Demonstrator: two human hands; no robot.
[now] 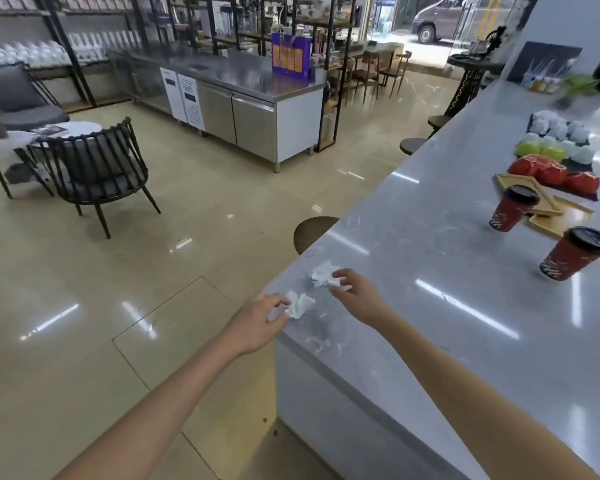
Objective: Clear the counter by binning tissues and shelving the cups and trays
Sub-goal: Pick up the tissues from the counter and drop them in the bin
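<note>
Two crumpled white tissues lie at the near corner of the grey marble counter (430, 271). My left hand (260, 320) pinches the nearer tissue (300, 304) at the counter's edge. My right hand (359, 294) has its fingertips on the farther tissue (323, 273); whether it grips it I cannot tell. Further right stand two red paper cups with black lids, one (511, 209) beside wooden trays (548, 211) and one (575, 254) closer to me.
Red, green and white cups (555, 157) sit on a dark tray at the counter's far right. A round stool (314, 232) stands below the counter edge. Left of the counter is open tiled floor, with chairs (97, 174) and a steel workbench (250, 109) beyond.
</note>
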